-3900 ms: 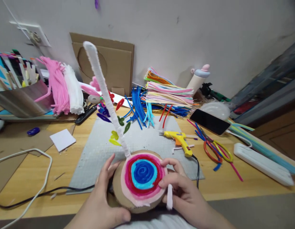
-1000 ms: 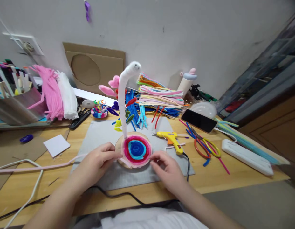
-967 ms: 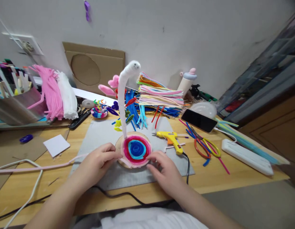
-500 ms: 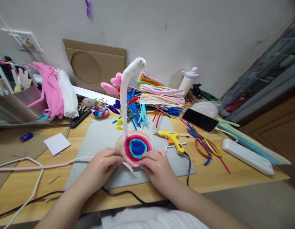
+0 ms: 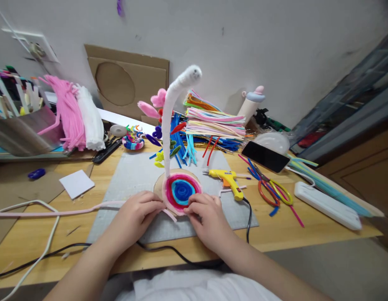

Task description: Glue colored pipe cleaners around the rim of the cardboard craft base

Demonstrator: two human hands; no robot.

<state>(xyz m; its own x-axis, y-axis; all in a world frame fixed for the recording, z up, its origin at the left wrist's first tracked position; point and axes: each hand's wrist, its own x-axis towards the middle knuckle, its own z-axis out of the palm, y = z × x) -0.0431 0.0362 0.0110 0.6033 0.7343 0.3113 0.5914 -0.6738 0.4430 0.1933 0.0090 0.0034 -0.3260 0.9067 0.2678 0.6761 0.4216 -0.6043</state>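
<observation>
A round cardboard base [image 5: 158,190] stands on the grey mat, covered by a coil of pipe cleaners [image 5: 181,191] in blue, light blue, red and pink rings. From its back left edge rises a curved white fuzzy stem [image 5: 167,125], its tip bent to the right. My left hand [image 5: 146,211] is closed at the near left rim. A pale pink pipe cleaner [image 5: 103,205] runs in from the left under this hand, and a short pink end sticks out past its fingertips. At the near right rim, my right hand [image 5: 208,213] pinches the edge, thumb below and fingers on top.
A yellow glue gun [image 5: 227,179] lies right of the base, its black cord trailing forward. Beyond are scissors [image 5: 272,192], a phone [image 5: 265,156] and a white power strip [image 5: 327,205]. Behind stand pipe cleaner bundles [image 5: 214,119] and small coloured flower shapes [image 5: 158,98]. A white cable [image 5: 52,234] crosses the left side.
The camera view has shifted slightly, so everything sits a little to the right and higher. Both hands keep nearly the same hold at the base's rim.
</observation>
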